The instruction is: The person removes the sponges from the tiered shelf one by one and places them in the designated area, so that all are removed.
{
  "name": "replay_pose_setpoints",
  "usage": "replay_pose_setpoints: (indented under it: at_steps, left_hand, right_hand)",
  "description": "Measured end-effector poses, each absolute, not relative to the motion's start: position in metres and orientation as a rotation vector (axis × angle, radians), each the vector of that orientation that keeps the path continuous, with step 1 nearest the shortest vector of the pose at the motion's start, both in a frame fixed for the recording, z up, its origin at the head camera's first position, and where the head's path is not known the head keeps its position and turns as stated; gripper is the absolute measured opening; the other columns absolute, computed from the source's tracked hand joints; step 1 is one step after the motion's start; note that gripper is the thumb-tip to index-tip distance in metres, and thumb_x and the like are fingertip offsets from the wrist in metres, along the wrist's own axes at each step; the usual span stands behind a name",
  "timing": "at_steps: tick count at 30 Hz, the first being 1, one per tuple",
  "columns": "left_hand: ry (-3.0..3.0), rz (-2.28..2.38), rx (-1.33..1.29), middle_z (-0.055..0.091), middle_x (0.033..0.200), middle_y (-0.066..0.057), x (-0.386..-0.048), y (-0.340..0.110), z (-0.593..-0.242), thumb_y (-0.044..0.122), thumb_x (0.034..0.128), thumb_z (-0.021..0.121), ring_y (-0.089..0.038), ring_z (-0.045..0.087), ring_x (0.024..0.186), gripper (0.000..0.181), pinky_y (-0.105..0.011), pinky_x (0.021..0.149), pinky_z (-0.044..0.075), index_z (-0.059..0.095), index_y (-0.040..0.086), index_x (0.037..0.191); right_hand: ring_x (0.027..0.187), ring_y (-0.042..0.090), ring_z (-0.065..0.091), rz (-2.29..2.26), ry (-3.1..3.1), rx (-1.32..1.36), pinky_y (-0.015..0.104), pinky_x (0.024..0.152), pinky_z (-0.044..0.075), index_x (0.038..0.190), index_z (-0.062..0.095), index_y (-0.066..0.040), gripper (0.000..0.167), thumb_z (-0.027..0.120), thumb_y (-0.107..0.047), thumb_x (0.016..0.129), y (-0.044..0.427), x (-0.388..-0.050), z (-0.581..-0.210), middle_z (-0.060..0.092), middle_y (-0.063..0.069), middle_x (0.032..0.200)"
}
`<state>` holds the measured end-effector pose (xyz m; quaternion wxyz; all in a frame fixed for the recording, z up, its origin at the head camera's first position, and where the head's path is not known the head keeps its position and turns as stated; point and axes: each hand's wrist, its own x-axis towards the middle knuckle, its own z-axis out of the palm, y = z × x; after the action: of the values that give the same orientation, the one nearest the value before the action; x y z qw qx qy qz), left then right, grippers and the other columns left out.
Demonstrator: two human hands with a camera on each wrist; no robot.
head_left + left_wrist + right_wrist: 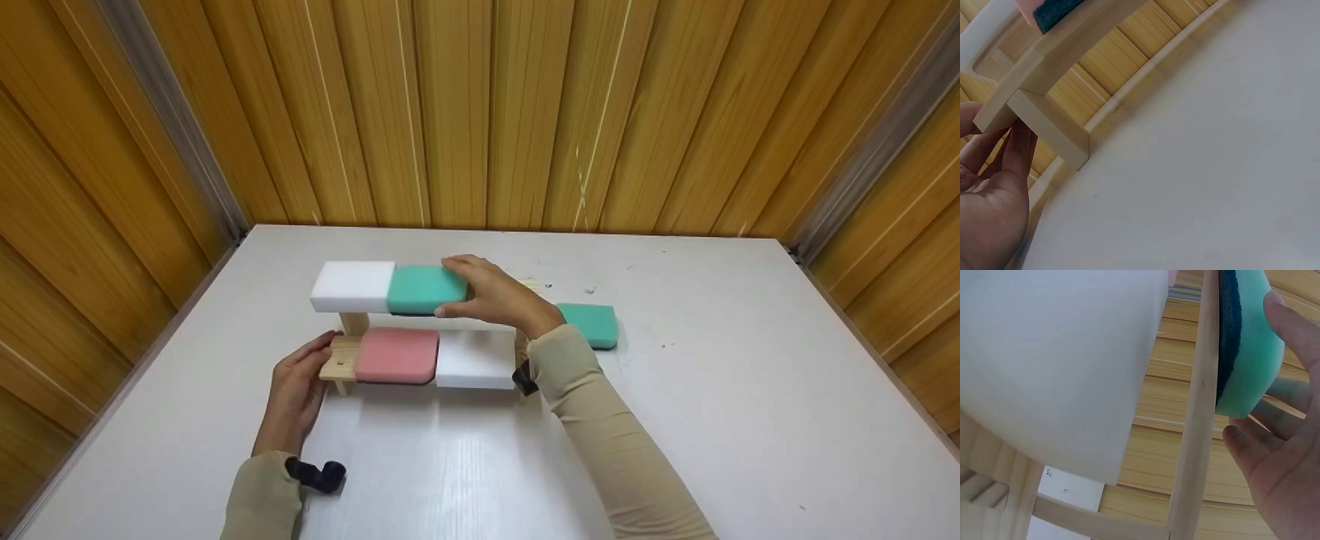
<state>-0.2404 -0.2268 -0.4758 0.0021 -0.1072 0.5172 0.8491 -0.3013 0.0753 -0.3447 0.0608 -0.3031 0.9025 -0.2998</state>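
Left hand (pixel 298 382) pinches the pale wooden two-tier rack (pixel 341 361) at lower left; right hand (pixel 501 296) grips the green, dark-backed rectangular sponge (pixel 426 288) on the upper tier (pixel 1193 450). Sponge judged light, soft; hold opposite edges.

The green sponges (pixel 424 286) and the pink sponge (pixel 396 355) have dark bluish undersides (pixel 1229 332). Both blocks (pixel 475 358) are plain white. The rack (pixel 342 364) is of pale wood colour. The bench (pixel 450 472) is white, the wall (pixel 450 112) is yellow-brown with darker stripes, and the sleeves (pixel 611 420) are beige.
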Motion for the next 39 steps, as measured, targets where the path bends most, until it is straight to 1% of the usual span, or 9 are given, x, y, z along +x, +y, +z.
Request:
replay_pose_setpoints:
  at_steps: [7,10,20,29,35,39]
  left_hand:
    - [1.626,2.667,-0.332,0.036,0.153,-0.014,-0.240,-0.227,-0.476,-0.002,0.0951,0.049,-0.021,0.038,0.140,0.049,-0.018,0.105,0.046,0.038,-0.004,0.143]
    - [1.632,2.668,-0.329,0.036,0.153,-0.014,-0.241,-0.226,-0.476,-0.001,0.0952,0.049,-0.022,0.038,0.140,0.049,-0.018,0.105,0.046,0.038,-0.004,0.143]
    - [1.694,2.645,-0.340,0.036,0.152,-0.017,-0.245,-0.225,-0.478,0.001,0.0954,0.050,-0.022,0.037,0.140,0.049,-0.018,0.105,0.045,0.039,-0.004,0.143]
    - [1.628,2.674,-0.353,0.037,0.152,-0.015,-0.246,-0.224,-0.477,-0.001,0.0949,0.050,-0.021,0.038,0.140,0.049,-0.018,0.104,0.046,0.039,-0.004,0.142]
    - [1.625,2.676,-0.364,0.037,0.151,-0.017,-0.245,-0.224,-0.475,-0.002,0.0936,0.053,-0.021,0.039,0.139,0.050,-0.019,0.104,0.046,0.039,-0.005,0.141]
    - [1.641,2.669,-0.382,0.039,0.150,-0.017,-0.246,-0.224,-0.474,-0.001,0.0925,0.055,-0.021,0.041,0.138,0.050,-0.019,0.104,0.047,0.041,-0.005,0.140]
  right_hand:
    - [0.137,0.027,0.039,-0.894,2.739,-0.979,0.039,0.116,0.037,0.145,0.042,-0.006,0.072,0.072,-0.033,0.086,0.074,-0.302,-0.348,0.040,0.013,0.149]
    - [0.135,0.027,0.041,-0.908,2.738,-0.984,0.038,0.114,0.039,0.145,0.042,-0.006,0.070,0.072,-0.032,0.086,0.075,-0.302,-0.350,0.042,0.013,0.148]
    - [0.133,0.026,0.044,-0.938,2.728,-0.973,0.038,0.113,0.040,0.145,0.042,-0.008,0.067,0.070,-0.030,0.088,0.079,-0.301,-0.351,0.044,0.012,0.146]
    - [0.132,0.026,0.045,-0.962,2.722,-0.959,0.039,0.113,0.040,0.145,0.042,-0.008,0.067,0.071,-0.029,0.088,0.082,-0.302,-0.353,0.045,0.013,0.145]
    - [0.131,0.025,0.045,-0.956,2.723,-0.930,0.038,0.111,0.043,0.145,0.043,-0.009,0.067,0.072,-0.029,0.087,0.085,-0.302,-0.352,0.045,0.011,0.145]
    - [0.132,0.024,0.045,-0.964,2.721,-0.913,0.037,0.112,0.042,0.144,0.044,-0.009,0.067,0.072,-0.029,0.087,0.086,-0.301,-0.351,0.045,0.011,0.145]
